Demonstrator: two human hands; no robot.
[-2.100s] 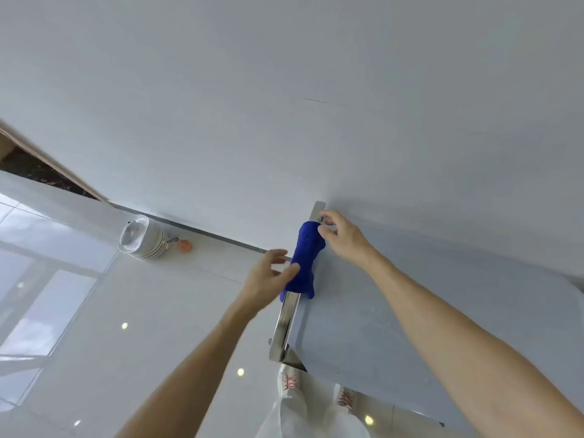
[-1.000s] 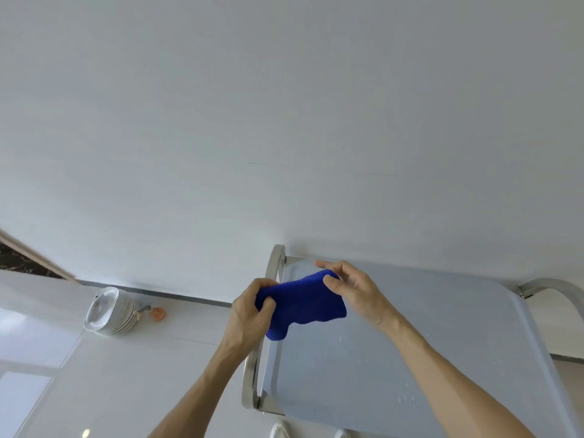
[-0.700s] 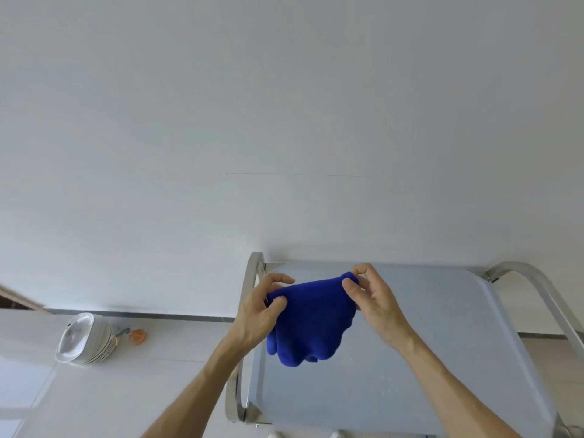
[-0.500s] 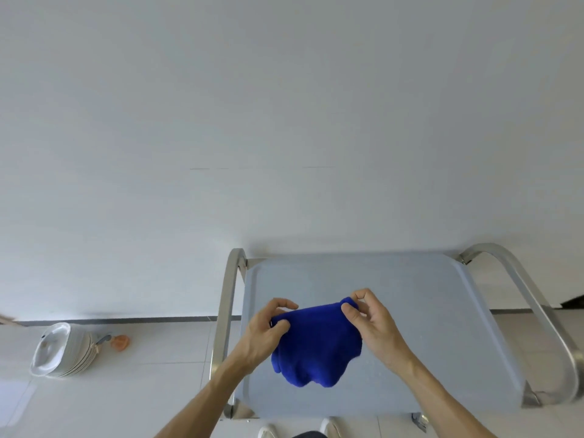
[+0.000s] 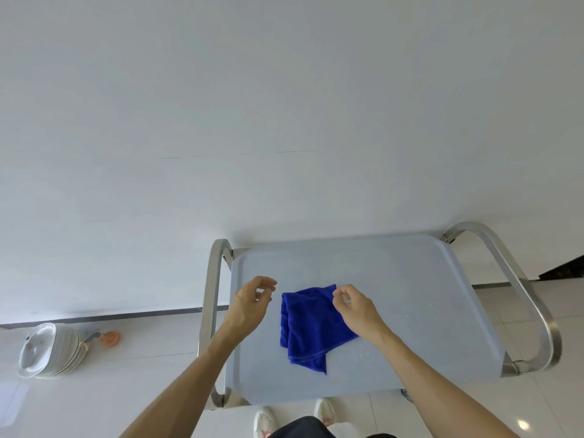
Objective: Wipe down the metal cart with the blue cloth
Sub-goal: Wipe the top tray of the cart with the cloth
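The blue cloth (image 5: 311, 327) lies loosely folded on the top tray of the metal cart (image 5: 410, 311), left of its middle. My left hand (image 5: 252, 303) hovers just left of the cloth with fingers loosely curled, holding nothing and apart from the fabric. My right hand (image 5: 355, 306) is over the cloth's right edge; its thumb and forefinger meet at the cloth's upper right corner and seem to pinch it. Small water droplets dot the tray around the cloth.
The cart stands against a white wall, with curved steel handles at its left (image 5: 212, 298) and right (image 5: 518, 292) ends. On the floor to the left lie a stack of white bowls (image 5: 50, 350) and a small orange object (image 5: 110, 338). My shoes (image 5: 265, 422) show below the cart.
The cloth has come down from between both hands onto the tray and spread out. My left hand has let go and drawn away to the left. The view has swung to centre on the cart.
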